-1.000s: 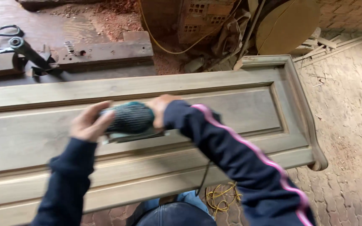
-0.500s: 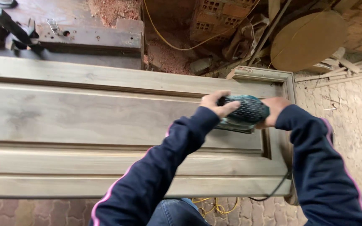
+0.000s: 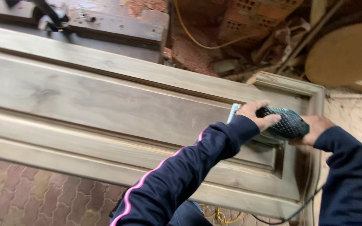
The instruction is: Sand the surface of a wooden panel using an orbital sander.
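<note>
Both hands clasp the teal electric sander [image 3: 282,125], left hand [image 3: 257,114] over its front and right hand [image 3: 313,129] at its rear, so it sits flat. It rests on the wooden door panel [image 3: 105,104], in the right-end corner of the recessed field, cord [image 3: 298,209] trailing off the near edge.

The sander [image 3: 283,125] is a small power tool with a dark teal body covered by a dotted grip texture, lying flat with its base on the wooden panel [image 3: 105,100]. The fingers [image 3: 269,120] of one hand lie over its front top; the other hand closes on its rear end. A pale pad corner shows just beyond those fingers. The panel is long, grey-brown, with raised frame mouldings, and passes under both hands
</note>
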